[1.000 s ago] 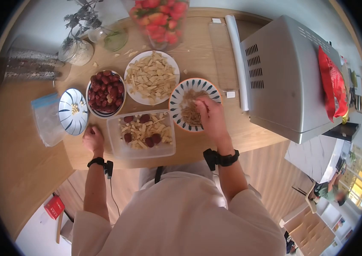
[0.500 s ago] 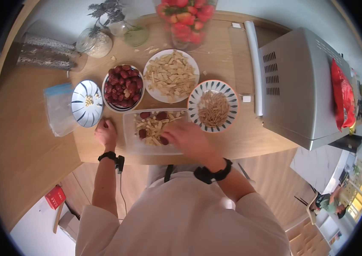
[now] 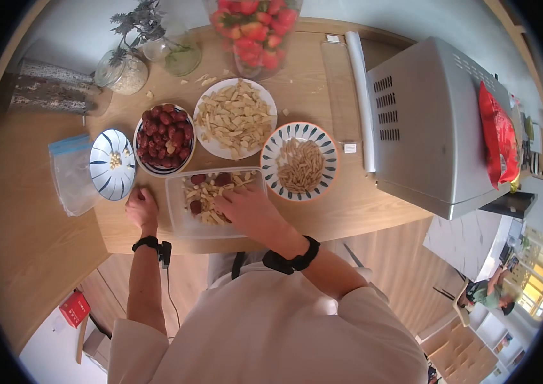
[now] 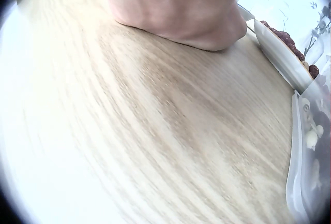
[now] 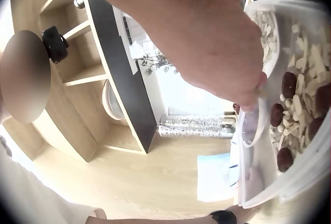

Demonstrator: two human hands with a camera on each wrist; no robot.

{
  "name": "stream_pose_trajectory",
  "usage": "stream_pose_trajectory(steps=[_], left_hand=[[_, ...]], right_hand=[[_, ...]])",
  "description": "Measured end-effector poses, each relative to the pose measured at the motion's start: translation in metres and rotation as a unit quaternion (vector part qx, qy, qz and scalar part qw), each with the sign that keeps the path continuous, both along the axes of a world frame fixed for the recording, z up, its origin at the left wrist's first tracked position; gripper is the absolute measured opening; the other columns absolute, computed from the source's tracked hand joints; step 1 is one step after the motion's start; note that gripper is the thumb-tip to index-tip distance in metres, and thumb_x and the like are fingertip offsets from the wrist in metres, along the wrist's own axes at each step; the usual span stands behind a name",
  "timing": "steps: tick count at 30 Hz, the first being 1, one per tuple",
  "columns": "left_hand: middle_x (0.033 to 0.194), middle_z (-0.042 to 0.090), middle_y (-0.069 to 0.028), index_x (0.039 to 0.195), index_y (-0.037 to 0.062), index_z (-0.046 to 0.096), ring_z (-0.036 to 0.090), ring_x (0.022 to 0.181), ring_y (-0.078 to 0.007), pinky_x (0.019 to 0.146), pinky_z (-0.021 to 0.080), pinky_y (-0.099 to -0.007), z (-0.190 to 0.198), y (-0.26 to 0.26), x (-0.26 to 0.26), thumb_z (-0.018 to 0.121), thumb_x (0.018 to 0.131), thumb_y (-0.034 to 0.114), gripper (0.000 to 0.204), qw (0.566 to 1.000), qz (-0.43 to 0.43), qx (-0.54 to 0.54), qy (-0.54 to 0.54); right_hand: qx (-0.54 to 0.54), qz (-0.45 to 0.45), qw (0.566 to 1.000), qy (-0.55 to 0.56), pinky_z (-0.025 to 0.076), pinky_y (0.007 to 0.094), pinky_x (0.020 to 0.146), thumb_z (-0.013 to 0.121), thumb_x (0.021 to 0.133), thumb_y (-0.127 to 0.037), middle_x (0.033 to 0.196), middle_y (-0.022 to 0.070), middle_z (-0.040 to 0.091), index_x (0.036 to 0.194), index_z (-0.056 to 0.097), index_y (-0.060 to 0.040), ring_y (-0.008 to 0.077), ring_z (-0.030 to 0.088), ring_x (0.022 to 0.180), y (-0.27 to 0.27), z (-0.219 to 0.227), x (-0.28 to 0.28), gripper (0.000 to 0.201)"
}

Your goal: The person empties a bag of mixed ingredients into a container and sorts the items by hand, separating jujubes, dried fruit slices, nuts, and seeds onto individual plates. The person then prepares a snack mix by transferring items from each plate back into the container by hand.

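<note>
In the head view my right hand [image 3: 253, 212] is over a clear plastic box [image 3: 182, 221], its fingers down toward the pale dried strips and red dates [image 3: 196, 207] inside. The right wrist view shows the fingertips and thumb together, pinching a small tan strip [image 5: 261, 94]; most of it is hidden by the fingers. Right of the box, a bowl with dark dashes round its rim [image 3: 331, 160] contains thin light-brown strips [image 3: 300, 166]. My left hand [image 3: 141, 206] rests on the table left of the box with fingers loosely curled, holding nothing.
Behind the box stand a bowl of red dates [image 3: 165, 137] and a white plate of pale slices [image 3: 233, 118]. A small plate [image 3: 113, 182] and a zip bag [image 3: 74, 185] lie left. Strawberries in a clear container [image 3: 255, 38] are at the back, a silver appliance [image 3: 422, 121] at the right.
My right hand has moved left from the dash-rimmed bowl to over the plastic box and reaches down into it. The left hand has stayed on the table.
</note>
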State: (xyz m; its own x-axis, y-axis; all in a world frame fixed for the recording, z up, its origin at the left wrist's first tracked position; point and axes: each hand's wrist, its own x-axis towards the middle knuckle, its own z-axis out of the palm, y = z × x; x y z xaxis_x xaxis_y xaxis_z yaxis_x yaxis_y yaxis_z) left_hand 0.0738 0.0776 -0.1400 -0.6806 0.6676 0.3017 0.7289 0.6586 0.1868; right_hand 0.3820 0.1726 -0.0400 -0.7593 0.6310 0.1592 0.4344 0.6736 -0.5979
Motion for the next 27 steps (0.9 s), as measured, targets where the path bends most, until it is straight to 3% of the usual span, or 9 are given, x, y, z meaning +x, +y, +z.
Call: stream_pose_trajectory(steps=[2, 6, 9, 15, 19, 23, 25, 26, 27], left_hand=[[0.063, 0.062, -0.0132, 0.068, 0.0077, 0.058, 0.06, 0.059, -0.0394, 0.054, 0.045, -0.0507, 0.003, 0.002, 0.002, 0.055, 0.085, 0.028, 0.027, 1.0, -0.007, 0.009, -0.02], [0.062, 0.061, -0.0131, 0.067, 0.0078, 0.058, 0.059, 0.058, -0.0387, 0.053, 0.044, -0.05, 0.001, 0.002, 0.005, 0.055, 0.085, 0.028, 0.028, 0.999, 0.007, -0.011, -0.044], [0.062, 0.061, -0.0131, 0.066, 0.0078, 0.057, 0.059, 0.058, -0.0389, 0.053, 0.044, -0.0505, -0.003, -0.002, -0.005, 0.055, 0.085, 0.027, 0.027, 1.0, 0.009, -0.002, -0.013], [0.064, 0.062, -0.013, 0.066, 0.0078, 0.057, 0.06, 0.062, -0.0394, 0.055, 0.044, -0.0511, 0.006, 0.002, 0.005, 0.055, 0.084, 0.026, 0.025, 0.999, 0.015, -0.016, -0.027], [0.065, 0.063, -0.0125, 0.067, 0.008, 0.058, 0.061, 0.062, -0.0392, 0.055, 0.045, -0.0511, 0.005, 0.002, 0.005, 0.055, 0.084, 0.027, 0.025, 0.999, 0.021, -0.023, -0.03], [0.066, 0.063, -0.0121, 0.068, 0.0083, 0.058, 0.06, 0.062, -0.0391, 0.056, 0.045, -0.0514, 0.004, 0.002, 0.003, 0.054, 0.085, 0.029, 0.027, 0.999, 0.015, -0.028, -0.019], [0.066, 0.063, -0.012, 0.068, 0.0084, 0.058, 0.06, 0.063, -0.0392, 0.056, 0.045, -0.0516, 0.004, 0.002, 0.004, 0.054, 0.085, 0.029, 0.027, 0.999, 0.013, -0.026, -0.014], [0.066, 0.063, -0.012, 0.068, 0.0085, 0.059, 0.06, 0.063, -0.0392, 0.056, 0.045, -0.0517, 0.005, 0.003, 0.004, 0.054, 0.085, 0.029, 0.027, 1.0, 0.013, -0.022, -0.008], [0.066, 0.063, -0.0119, 0.069, 0.0087, 0.059, 0.06, 0.063, -0.0391, 0.057, 0.045, -0.0518, 0.005, 0.003, 0.005, 0.054, 0.085, 0.029, 0.026, 1.0, 0.013, -0.018, -0.003]], right_hand=[[-0.001, 0.004, 1.0, -0.015, 0.049, 0.0348, 0.071, 0.061, 0.079, -0.017, 0.085, 0.0022, 0.062, 0.102, 0.062, -0.0096, 0.0207, 0.065, 0.085, 0.002, 0.0, 0.003, 0.024], [0.013, 0.006, 0.999, -0.042, 0.049, 0.0355, 0.071, 0.062, 0.081, -0.018, 0.087, 0.0029, 0.062, 0.104, 0.061, -0.009, 0.0214, 0.065, 0.086, -0.002, -0.002, 0.006, 0.024], [-0.051, 0.003, 0.998, 0.028, 0.049, 0.0376, 0.077, 0.066, 0.082, -0.021, 0.09, 0.0046, 0.061, 0.101, 0.062, -0.0108, 0.0223, 0.064, 0.089, -0.001, 0.003, 0.008, 0.022], [-0.114, -0.032, 0.99, 0.076, 0.05, 0.0398, 0.068, 0.066, 0.084, -0.022, 0.085, 0.0064, 0.063, 0.1, 0.063, -0.0098, 0.0273, 0.064, 0.079, 0.024, 0.018, 0.041, 0.02], [-0.124, -0.201, 0.971, 0.02, 0.051, 0.0427, 0.065, 0.065, 0.088, -0.023, 0.086, 0.0096, 0.066, 0.091, 0.063, -0.0083, 0.0314, 0.066, 0.076, 0.043, 0.013, 0.073, 0.015], [-0.103, -0.196, 0.974, -0.038, 0.052, 0.0407, 0.066, 0.066, 0.087, -0.016, 0.088, 0.0109, 0.067, 0.094, 0.065, -0.0073, 0.0309, 0.066, 0.079, 0.056, 0.004, 0.101, 0.011], [-0.123, -0.175, 0.964, -0.159, 0.053, 0.0415, 0.067, 0.065, 0.088, -0.018, 0.09, 0.012, 0.068, 0.107, 0.065, -0.0087, 0.032, 0.067, 0.081, 0.056, -0.005, 0.108, 0.021], [-0.123, -0.176, 0.964, -0.159, 0.053, 0.0415, 0.067, 0.065, 0.088, -0.018, 0.09, 0.012, 0.068, 0.107, 0.065, -0.0087, 0.032, 0.067, 0.081, 0.055, -0.009, 0.11, 0.021], [-0.12, -0.17, 0.967, -0.146, 0.053, 0.0421, 0.068, 0.065, 0.089, -0.018, 0.093, 0.0128, 0.068, 0.116, 0.062, -0.0106, 0.0326, 0.067, 0.082, 0.052, -0.011, 0.111, 0.029]])
